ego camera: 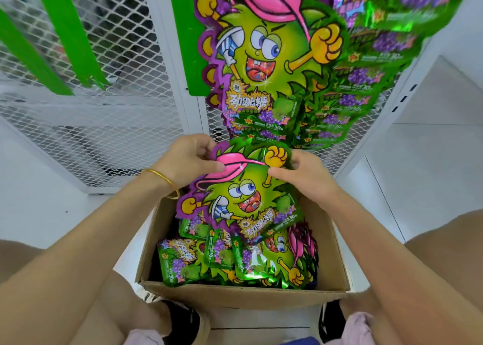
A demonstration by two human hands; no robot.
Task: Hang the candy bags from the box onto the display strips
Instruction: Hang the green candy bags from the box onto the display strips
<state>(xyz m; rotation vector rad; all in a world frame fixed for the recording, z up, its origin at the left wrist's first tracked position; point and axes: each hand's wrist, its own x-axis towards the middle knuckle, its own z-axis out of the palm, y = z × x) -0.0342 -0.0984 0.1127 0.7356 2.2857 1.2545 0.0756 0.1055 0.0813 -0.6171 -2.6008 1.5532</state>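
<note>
Holding one candy bag (243, 195) by its upper edge, both hands meet just above the far rim of an open cardboard box (245, 296). The left hand (188, 161) pinches the bag's top left corner at the printed pink cap, thumb on the front and fingers (201, 146) curled behind. The right hand (305, 177) grips the top right corner beside the printed yellow fist in the same way, thumb in front. The bag is tilted, its lower end hanging over the mouth of the box; whether it touches the bags beneath cannot be told.

The box stands on the white floor (39, 201) between the person's legs, its near wall towards the camera. Inside lies a loose pile of bags (183, 261) in the same green and purple, overlapping one another, some face up, some turned sideways or upside down. The pile reaches from the left wall to the right wall and hides the bottom of the box.

Far beyond the hands, right of centre, hung bags (269, 57) overlap in a column down a green display strip (183, 31), and more of them fan out to the far right. Two more green strips (65, 31) hang at the far left. Behind them all stands a white mesh panel (117, 109). A gold bangle (162, 177) sits on the left wrist.
</note>
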